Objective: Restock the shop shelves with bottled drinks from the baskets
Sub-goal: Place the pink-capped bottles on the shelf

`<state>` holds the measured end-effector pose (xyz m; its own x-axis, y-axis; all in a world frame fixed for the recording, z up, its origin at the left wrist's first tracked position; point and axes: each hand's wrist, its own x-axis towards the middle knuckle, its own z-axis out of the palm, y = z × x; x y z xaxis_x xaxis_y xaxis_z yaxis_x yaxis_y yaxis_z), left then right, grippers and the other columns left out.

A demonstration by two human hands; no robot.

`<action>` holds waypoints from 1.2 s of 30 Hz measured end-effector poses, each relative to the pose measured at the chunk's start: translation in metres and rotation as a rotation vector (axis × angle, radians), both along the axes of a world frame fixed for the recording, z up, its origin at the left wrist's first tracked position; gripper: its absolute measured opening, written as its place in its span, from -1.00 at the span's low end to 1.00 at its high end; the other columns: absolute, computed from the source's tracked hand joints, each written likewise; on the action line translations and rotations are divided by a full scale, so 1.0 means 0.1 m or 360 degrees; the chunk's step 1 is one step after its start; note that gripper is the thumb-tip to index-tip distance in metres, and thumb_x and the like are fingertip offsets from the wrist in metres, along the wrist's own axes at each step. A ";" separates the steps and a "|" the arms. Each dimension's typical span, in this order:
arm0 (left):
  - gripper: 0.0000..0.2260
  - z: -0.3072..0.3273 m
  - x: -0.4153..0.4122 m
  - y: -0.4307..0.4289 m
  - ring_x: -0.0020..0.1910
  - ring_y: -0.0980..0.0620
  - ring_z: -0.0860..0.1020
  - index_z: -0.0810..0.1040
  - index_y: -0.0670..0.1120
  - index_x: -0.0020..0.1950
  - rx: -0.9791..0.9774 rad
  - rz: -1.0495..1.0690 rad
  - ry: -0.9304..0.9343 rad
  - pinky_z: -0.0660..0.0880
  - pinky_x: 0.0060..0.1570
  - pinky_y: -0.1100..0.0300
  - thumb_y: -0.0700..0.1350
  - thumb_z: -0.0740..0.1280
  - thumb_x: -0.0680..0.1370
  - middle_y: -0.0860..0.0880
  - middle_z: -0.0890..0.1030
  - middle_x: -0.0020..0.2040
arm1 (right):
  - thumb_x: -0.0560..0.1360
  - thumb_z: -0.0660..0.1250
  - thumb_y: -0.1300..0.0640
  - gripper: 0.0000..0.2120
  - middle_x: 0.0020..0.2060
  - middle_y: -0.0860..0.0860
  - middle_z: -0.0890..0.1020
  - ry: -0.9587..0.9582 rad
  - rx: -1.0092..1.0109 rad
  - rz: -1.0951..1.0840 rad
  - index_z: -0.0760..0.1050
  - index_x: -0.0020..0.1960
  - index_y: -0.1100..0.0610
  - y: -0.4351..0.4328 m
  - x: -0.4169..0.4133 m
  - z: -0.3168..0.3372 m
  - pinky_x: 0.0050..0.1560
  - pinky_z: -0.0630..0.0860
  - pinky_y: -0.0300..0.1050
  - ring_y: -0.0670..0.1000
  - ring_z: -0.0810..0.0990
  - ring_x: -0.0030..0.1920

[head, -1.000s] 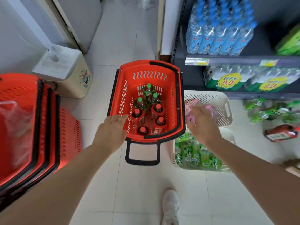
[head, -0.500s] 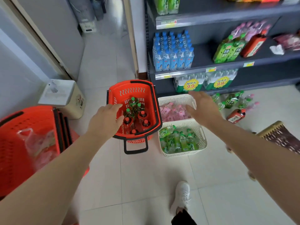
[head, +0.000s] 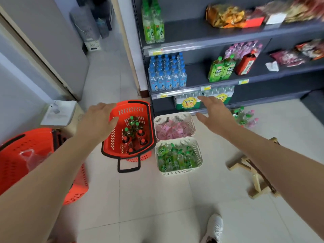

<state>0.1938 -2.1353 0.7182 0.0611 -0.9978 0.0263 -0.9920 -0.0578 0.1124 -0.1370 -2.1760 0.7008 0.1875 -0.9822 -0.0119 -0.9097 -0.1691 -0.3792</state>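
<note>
Nothing is held: the left hand is spread loosely over the red slotted plastic basket of red- and green-capped bottles; the right hand is held open at the basket's three o'clock, before the dark metal shelves.

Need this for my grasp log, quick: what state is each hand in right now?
Left hand: open, fingers relaxed, holding nothing, over the left wall of the red basket of bottles.
Right hand: open, fingers spread, holding nothing.
</note>
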 end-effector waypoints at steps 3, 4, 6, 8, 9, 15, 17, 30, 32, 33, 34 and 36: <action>-0.57 0.04 -0.44 -0.13 0.22 -0.28 0.42 0.40 -0.08 0.39 0.0009 0.0026 -0.0003 0.42 0.16 -0.20 -0.02 0.30 0.54 -0.23 0.50 0.24 | 0.55 0.28 0.07 -0.45 0.35 0.16 0.39 -0.0001 -0.0024 0.0092 0.21 0.48 0.12 -0.19 -0.44 0.08 0.28 0.34 0.05 0.17 0.33 0.34; -0.57 0.04 -0.58 -0.18 0.22 -0.29 0.42 0.40 -0.08 0.39 0.0009 0.0036 -0.0001 0.43 0.14 -0.21 -0.02 0.30 0.54 -0.23 0.50 0.24 | 0.55 0.28 0.07 -0.46 0.33 0.15 0.40 0.0011 -0.0035 0.0113 0.22 0.48 0.11 -0.26 -0.58 0.11 0.25 0.36 0.04 0.17 0.34 0.32; -0.57 0.02 -0.86 -0.26 0.22 -0.28 0.42 0.41 -0.09 0.39 0.0016 0.0066 -0.0005 0.44 0.12 -0.21 -0.02 0.30 0.54 -0.23 0.50 0.23 | 0.55 0.26 0.05 -0.46 0.33 0.15 0.40 0.0071 -0.0049 0.0158 0.20 0.48 0.10 -0.42 -0.86 0.16 0.20 0.38 0.04 0.17 0.34 0.32; -0.57 -0.01 -1.10 -0.35 0.22 -0.27 0.43 0.42 -0.09 0.38 0.0031 0.0077 -0.0031 0.44 0.12 -0.20 -0.01 0.31 0.53 -0.23 0.51 0.22 | 0.56 0.26 0.03 -0.45 0.36 0.14 0.38 0.0120 -0.0060 0.0182 0.19 0.49 0.09 -0.58 -1.12 0.20 0.21 0.36 0.03 0.16 0.33 0.34; -0.56 -0.02 -1.20 -0.39 0.23 -0.26 0.43 0.42 -0.09 0.38 0.0047 0.0085 -0.0037 0.43 0.14 -0.19 0.00 0.31 0.53 -0.23 0.50 0.23 | 0.56 0.26 0.03 -0.46 0.37 0.13 0.37 0.0125 -0.0067 0.0183 0.19 0.49 0.08 -0.66 -1.24 0.22 0.22 0.35 0.03 0.16 0.32 0.35; -0.56 -0.04 -1.56 -0.71 0.27 -0.26 0.40 0.40 -0.08 0.39 0.0111 0.0109 -0.0060 0.42 0.15 -0.17 0.03 0.30 0.54 -0.18 0.47 0.30 | 0.55 0.27 0.03 -0.45 0.40 0.12 0.36 0.0129 -0.0040 0.0177 0.20 0.49 0.09 -1.10 -1.68 0.24 0.29 0.32 0.03 0.15 0.31 0.38; -0.55 -0.04 -1.59 -0.89 0.26 -0.25 0.41 0.39 -0.06 0.39 0.0118 0.0116 -0.0073 0.43 0.13 -0.17 0.04 0.30 0.54 -0.17 0.47 0.29 | 0.55 0.27 0.03 -0.45 0.40 0.12 0.35 0.0133 -0.0018 0.0185 0.20 0.49 0.09 -1.26 -1.71 0.20 0.29 0.32 0.02 0.15 0.31 0.37; -0.54 -0.21 -1.49 -2.37 0.33 -0.16 0.35 0.30 0.00 0.46 0.0264 0.0145 -0.0020 0.39 0.18 -0.10 0.07 0.22 0.58 -0.09 0.39 0.38 | 0.56 0.26 0.01 -0.45 0.38 0.10 0.36 0.0156 0.0128 0.0332 0.20 0.49 0.08 -2.58 -1.29 0.02 0.30 0.31 0.01 0.12 0.31 0.37; -0.54 -0.25 -1.43 -2.49 0.32 -0.16 0.35 0.30 -0.01 0.46 0.0297 0.0159 -0.0001 0.39 0.17 -0.08 0.07 0.22 0.58 -0.10 0.40 0.37 | 0.56 0.26 0.01 -0.45 0.38 0.11 0.35 0.0149 0.0159 0.0354 0.20 0.49 0.07 -2.75 -1.16 -0.03 0.29 0.31 0.01 0.12 0.30 0.37; -0.54 -0.28 -1.40 -2.53 0.32 -0.16 0.36 0.30 -0.02 0.46 0.0319 0.0177 0.0008 0.39 0.17 -0.07 0.07 0.21 0.58 -0.11 0.40 0.37 | 0.56 0.26 0.01 -0.45 0.38 0.11 0.36 0.0153 0.0172 0.0378 0.20 0.49 0.08 -2.83 -1.10 -0.07 0.29 0.32 0.02 0.13 0.31 0.36; -0.54 -0.31 -1.37 -2.56 0.32 -0.17 0.36 0.30 -0.02 0.46 0.0335 0.0197 0.0022 0.39 0.17 -0.06 0.07 0.22 0.58 -0.11 0.40 0.37 | 0.56 0.26 0.02 -0.45 0.37 0.11 0.37 0.0162 0.0191 0.0412 0.21 0.49 0.09 -2.91 -1.04 -0.11 0.29 0.33 0.03 0.13 0.32 0.35; -0.54 -0.39 -1.29 -2.60 0.32 -0.18 0.36 0.33 -0.02 0.44 0.0353 0.0249 0.0062 0.39 0.18 -0.07 0.07 0.24 0.57 -0.12 0.42 0.36 | 0.56 0.26 0.02 -0.46 0.36 0.12 0.37 0.0194 0.0249 0.0487 0.20 0.49 0.09 -3.08 -0.90 -0.21 0.29 0.34 0.04 0.14 0.32 0.34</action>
